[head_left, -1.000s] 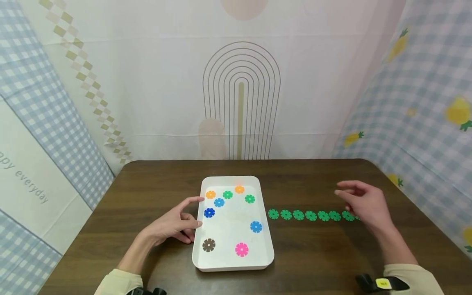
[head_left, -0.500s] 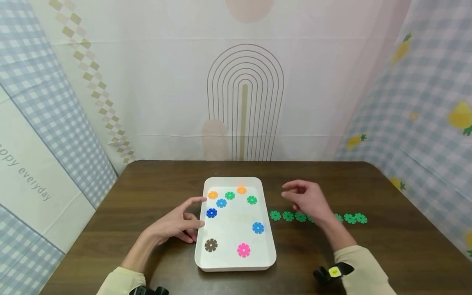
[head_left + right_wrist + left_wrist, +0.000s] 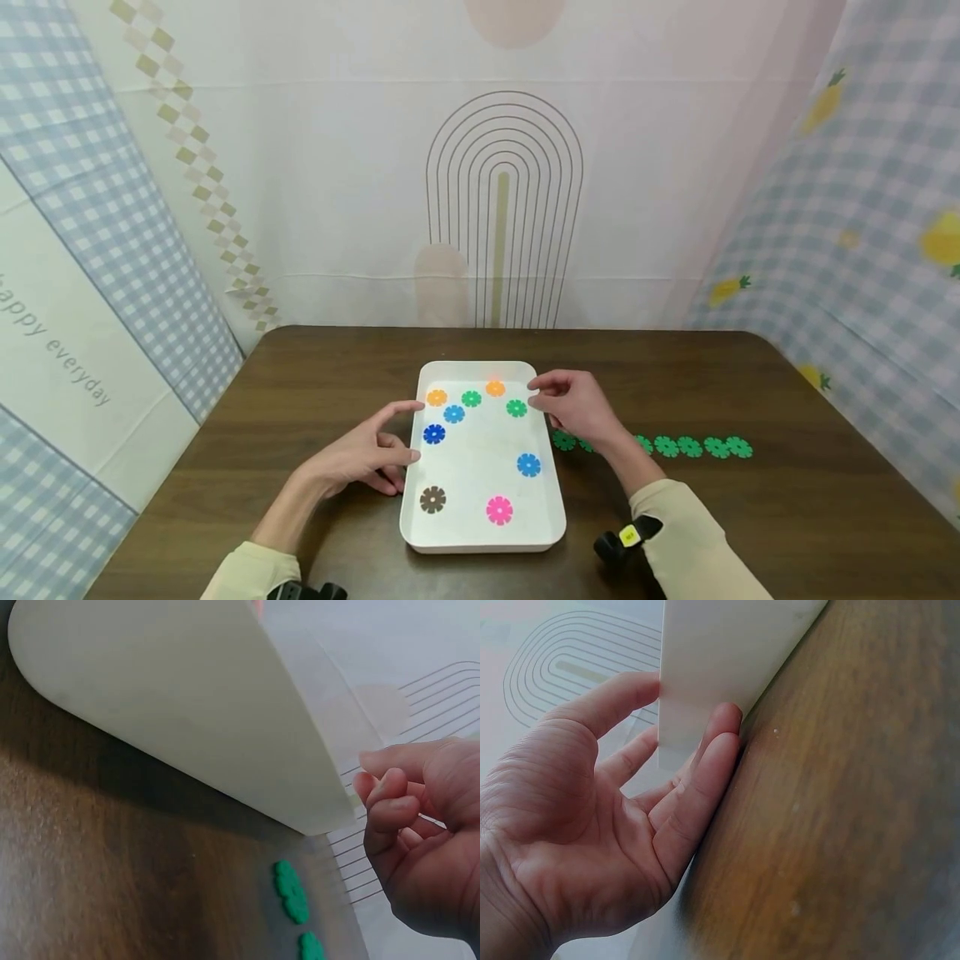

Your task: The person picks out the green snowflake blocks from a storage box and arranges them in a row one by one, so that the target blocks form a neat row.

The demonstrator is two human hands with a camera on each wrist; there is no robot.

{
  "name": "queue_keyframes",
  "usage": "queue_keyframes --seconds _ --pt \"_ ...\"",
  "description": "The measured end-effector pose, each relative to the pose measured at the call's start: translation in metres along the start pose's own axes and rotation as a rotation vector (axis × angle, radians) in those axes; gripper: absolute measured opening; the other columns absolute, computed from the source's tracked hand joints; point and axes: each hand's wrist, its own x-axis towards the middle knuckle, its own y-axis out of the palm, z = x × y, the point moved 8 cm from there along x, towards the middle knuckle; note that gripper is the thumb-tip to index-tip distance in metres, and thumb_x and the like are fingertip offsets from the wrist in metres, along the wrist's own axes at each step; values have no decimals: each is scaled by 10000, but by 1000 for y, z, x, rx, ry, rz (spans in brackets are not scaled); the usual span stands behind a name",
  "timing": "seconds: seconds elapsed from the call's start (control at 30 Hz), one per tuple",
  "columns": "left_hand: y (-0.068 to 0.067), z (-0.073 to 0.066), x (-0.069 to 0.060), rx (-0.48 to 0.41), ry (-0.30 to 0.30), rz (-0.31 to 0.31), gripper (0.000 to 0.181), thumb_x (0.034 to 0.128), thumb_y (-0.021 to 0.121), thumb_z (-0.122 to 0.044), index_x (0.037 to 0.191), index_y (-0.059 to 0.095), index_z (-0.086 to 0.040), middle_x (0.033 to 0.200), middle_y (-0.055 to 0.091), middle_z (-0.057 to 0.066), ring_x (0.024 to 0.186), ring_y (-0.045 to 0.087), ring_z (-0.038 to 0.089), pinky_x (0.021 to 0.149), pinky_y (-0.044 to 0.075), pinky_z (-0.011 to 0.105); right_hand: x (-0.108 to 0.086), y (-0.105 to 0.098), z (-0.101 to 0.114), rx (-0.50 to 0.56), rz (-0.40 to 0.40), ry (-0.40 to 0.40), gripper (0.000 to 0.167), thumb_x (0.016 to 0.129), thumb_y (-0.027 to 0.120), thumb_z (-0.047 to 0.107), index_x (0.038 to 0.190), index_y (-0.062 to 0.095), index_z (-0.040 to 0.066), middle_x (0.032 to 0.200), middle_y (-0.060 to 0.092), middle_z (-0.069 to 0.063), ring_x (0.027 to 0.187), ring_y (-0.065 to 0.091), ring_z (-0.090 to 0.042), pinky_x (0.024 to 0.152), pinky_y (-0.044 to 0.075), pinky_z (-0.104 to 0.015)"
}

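A white rectangular tray (image 3: pixel 480 533) lies on the table, holding several flat, notched plastic discs. Thumb and index finger of my left hand (image 3: pixel 352 458) hook over its left rim; in the left wrist view other fingers rest against the tray's outer wall (image 3: pixel 705 667). My right hand (image 3: pixel 577 408) hovers at the tray's right rim, thumb and index slightly apart, other fingers loosely curled, holding nothing visible. Nearest to its fingertips is a green disc (image 3: pixel 516 408) inside the tray. A second green disc (image 3: pixel 471 399) and an orange disc (image 3: pixel 495 388) lie farther left.
Right of the tray, a row of green discs (image 3: pixel 690 447) runs across the brown table (image 3: pixel 787 517), partly covered by my right forearm. Lower in the tray are a light blue disc (image 3: pixel 528 465), a pink disc (image 3: pixel 499 510) and a brown disc (image 3: pixel 432 500).
My right hand has moved left from the far end of the green row to the tray's right rim. The left hand has stayed at the tray. The view has shifted slightly.
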Motion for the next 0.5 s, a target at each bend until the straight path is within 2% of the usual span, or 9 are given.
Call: queue_keyframes --seconds 0.13,0.37,0.5 --pt "0 0 0 0 0 2 804 988 753 -213 1642 287 -247 920 692 115 709 707 200 622 629 347 2 4 -3 -44 -12 18 238 963 764 94 1190 757 25 875 641 -84 609 527 -198 557 464 -257" --pt "0 0 1 3 -4 -7 801 984 758 -215 1637 297 -253 919 690 116 699 705 205 616 625 342 4 6 -2 -105 -35 19 216 951 774 86 1166 774 61 964 685 -88 861 583 -229 688 529 -264" --pt "0 1 0 -8 3 -4 802 984 756 -210 1639 296 -251 913 687 113 695 705 203 611 624 344 7 8 0 -141 -49 7 228 945 787 99 1170 775 74 945 658 -83 879 570 -237 693 522 -272"
